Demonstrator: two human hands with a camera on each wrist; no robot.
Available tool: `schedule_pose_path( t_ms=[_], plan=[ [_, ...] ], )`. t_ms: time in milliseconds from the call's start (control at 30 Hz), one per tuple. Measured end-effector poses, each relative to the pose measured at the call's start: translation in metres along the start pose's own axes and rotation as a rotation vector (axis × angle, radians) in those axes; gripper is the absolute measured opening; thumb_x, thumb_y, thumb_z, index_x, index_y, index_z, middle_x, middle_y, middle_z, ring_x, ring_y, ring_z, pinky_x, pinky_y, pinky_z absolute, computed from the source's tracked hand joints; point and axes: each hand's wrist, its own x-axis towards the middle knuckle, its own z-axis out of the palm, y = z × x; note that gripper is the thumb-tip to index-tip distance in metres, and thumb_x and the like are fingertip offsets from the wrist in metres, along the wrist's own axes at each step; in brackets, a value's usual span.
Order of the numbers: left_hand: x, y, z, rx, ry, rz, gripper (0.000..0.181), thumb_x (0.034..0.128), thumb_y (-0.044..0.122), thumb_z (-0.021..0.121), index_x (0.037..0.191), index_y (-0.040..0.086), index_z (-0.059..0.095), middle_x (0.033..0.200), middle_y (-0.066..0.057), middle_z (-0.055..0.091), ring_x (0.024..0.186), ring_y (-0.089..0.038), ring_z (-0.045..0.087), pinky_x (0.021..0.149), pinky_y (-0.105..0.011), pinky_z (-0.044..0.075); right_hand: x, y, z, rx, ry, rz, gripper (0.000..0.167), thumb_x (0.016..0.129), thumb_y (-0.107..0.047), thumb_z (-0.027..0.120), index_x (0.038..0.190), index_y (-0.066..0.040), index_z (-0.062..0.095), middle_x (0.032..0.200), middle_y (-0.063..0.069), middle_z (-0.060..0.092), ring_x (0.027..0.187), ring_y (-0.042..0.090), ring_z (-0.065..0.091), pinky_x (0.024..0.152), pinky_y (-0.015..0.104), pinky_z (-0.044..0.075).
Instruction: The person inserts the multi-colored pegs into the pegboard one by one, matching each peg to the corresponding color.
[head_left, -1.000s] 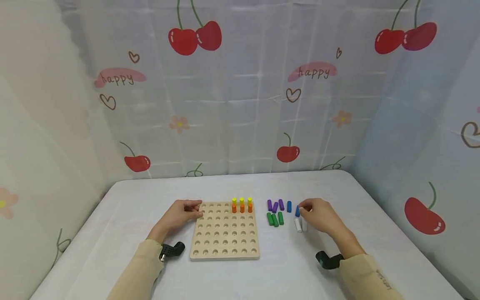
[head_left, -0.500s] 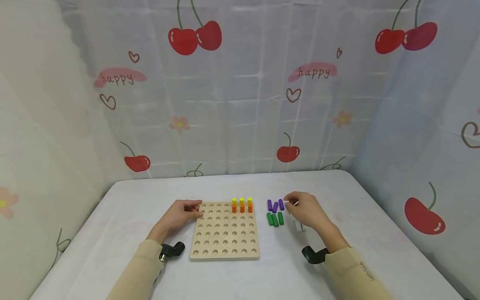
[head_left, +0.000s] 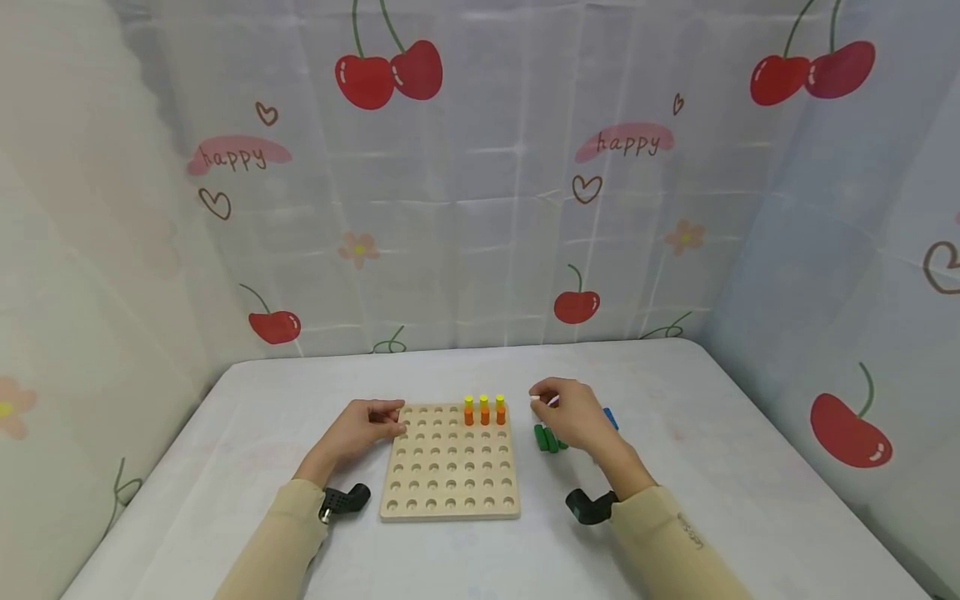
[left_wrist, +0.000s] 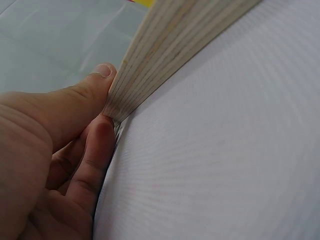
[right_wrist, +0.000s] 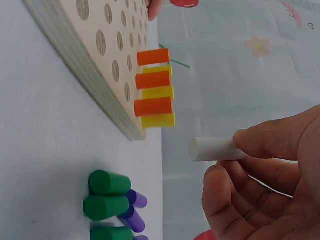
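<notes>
A square wooden pegboard (head_left: 450,467) with rows of round holes lies on the table. My left hand (head_left: 367,429) holds it at the far left corner, thumb and fingers against its edge. Three yellow pegs (head_left: 483,401) and three orange pegs (head_left: 484,416) stand upright in two rows at its far right. To the right of the board, my right hand (head_left: 572,411) pinches a white peg (right_wrist: 215,149) between thumb and fingers, raised above the table. Beneath that hand lie green pegs (right_wrist: 107,207) and purple pegs (right_wrist: 132,218), the latter hidden in the head view.
One blue peg (head_left: 611,418) shows on the white tablecloth (head_left: 712,467) beyond my right wrist; my arm blocks the area around it. A patterned curtain (head_left: 465,275) stands behind the table, with curtains on both sides too.
My right hand has moved left from beside the blue and white pegs, carrying a white peg over the purple and green ones. The left hand and pegboard have stayed put.
</notes>
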Motion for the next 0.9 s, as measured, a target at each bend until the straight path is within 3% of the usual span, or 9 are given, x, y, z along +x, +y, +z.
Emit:
schedule_pose_path(
  t_ms=[133, 367, 900],
  plan=[
    [0.000, 0.001, 0.000, -0.001, 0.000, -0.003, 0.051, 0.0881, 0.021, 0.083, 0.135, 0.007, 0.068, 0.096, 0.000, 0.072, 0.089, -0.016, 0.059, 0.077, -0.025, 0.048, 0.002, -0.010, 0.009, 0.010, -0.003, -0.019, 0.021, 0.098, -0.021, 0.070, 0.118, -0.013, 0.073, 0.104, 0.003, 0.068, 0.094, 0.020, 0.059, 0.080, 0.034, 0.056],
    [0.000, 0.000, -0.001, -0.001, -0.004, 0.004, 0.052, 0.0882, 0.022, 0.083, 0.136, 0.007, 0.068, 0.096, 0.000, 0.072, 0.089, -0.016, 0.060, 0.079, -0.026, 0.049, 0.002, -0.026, 0.027, 0.060, -0.032, -0.031, 0.018, 0.099, -0.019, 0.070, 0.115, -0.014, 0.073, 0.104, 0.002, 0.068, 0.093, 0.019, 0.061, 0.075, 0.031, 0.056],
    [0.001, -0.001, 0.000, -0.015, -0.012, 0.014, 0.051, 0.0888, 0.021, 0.083, 0.136, 0.006, 0.068, 0.096, 0.000, 0.073, 0.090, -0.015, 0.062, 0.078, -0.024, 0.050, 0.006, -0.044, 0.059, 0.119, -0.108, -0.064, 0.020, 0.098, -0.015, 0.070, 0.117, -0.010, 0.074, 0.100, 0.004, 0.065, 0.092, 0.021, 0.057, 0.075, 0.031, 0.054]
  ],
)
